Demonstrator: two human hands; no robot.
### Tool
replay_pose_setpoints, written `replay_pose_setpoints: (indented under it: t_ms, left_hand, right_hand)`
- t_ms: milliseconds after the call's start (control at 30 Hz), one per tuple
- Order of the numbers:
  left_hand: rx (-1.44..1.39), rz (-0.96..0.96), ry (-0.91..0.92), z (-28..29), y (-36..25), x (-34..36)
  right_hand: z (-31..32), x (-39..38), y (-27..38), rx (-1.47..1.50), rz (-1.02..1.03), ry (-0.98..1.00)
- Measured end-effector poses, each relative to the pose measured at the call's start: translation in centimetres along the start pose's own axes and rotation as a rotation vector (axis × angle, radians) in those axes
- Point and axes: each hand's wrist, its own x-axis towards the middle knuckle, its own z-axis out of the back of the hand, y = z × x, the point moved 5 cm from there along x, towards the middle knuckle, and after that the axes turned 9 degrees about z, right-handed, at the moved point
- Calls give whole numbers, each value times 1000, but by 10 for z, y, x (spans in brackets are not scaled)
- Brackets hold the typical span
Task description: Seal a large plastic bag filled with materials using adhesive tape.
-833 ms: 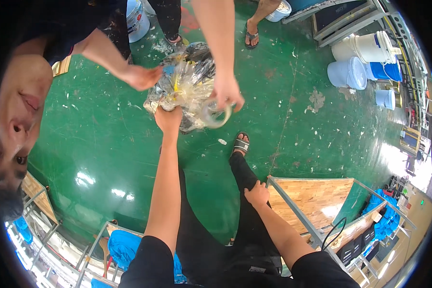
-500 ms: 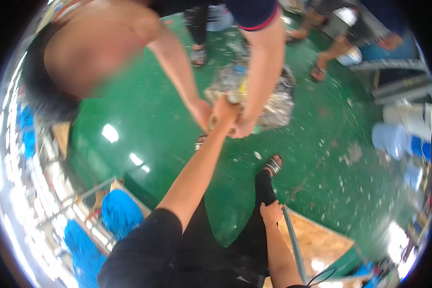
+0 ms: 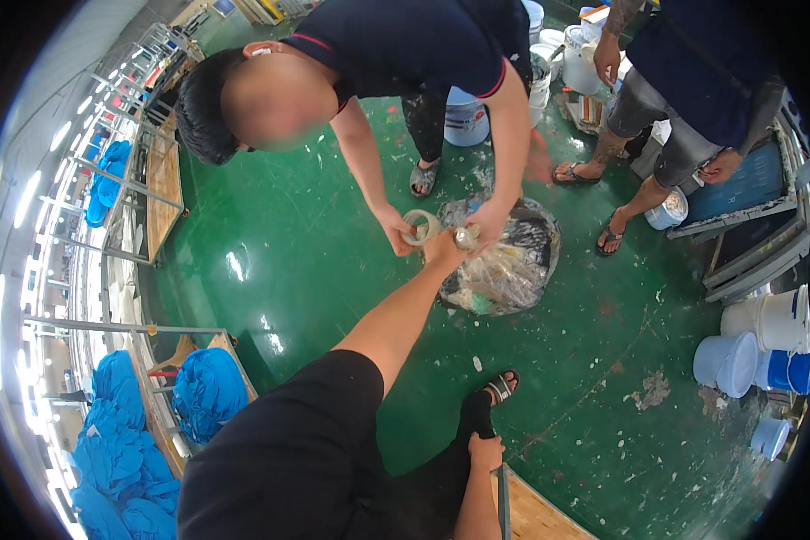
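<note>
A clear plastic bag [image 3: 513, 270] stuffed with dark and pale waste stands on the green floor. My left hand [image 3: 443, 250] reaches out to it and is closed around its gathered neck. A co-worker's hand [image 3: 488, 220] grips the top of the bag right beside mine. In the co-worker's other hand is a roll of clear tape [image 3: 433, 219], close to my fingers. My right hand [image 3: 486, 452] is down by my knee, its fingers curled over the black trouser leg [image 3: 470, 423].
The co-worker [image 3: 405, 45] bends over the bag; another person [image 3: 684, 81] stands at the far right. Buckets [image 3: 729, 363] and grey frames [image 3: 756, 256] line the right side. Racks with blue cloths [image 3: 209, 391] stand left. A wood-topped cart [image 3: 535, 513] is beside my right hand.
The view has shifted, showing more of the co-worker and the far floor. The tape roll shows clearly now. My left hand stays at the bag's neck and my right hand at my knee.
</note>
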Motion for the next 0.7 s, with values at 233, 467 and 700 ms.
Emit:
replay_pose_setpoints:
  t_ms: [233, 467, 700]
  left_hand:
    - [12, -15, -54, -14, 6, -9]
    - [53, -72, -131, -13, 4, -11]
    - [21, -161, -147, -18, 4, -10]
  right_hand:
    - [2, 2, -20, 34, -11, 21]
    - [-1, 3, -38, 23, -20, 38]
    - [-3, -2, -44, 71, -19, 35]
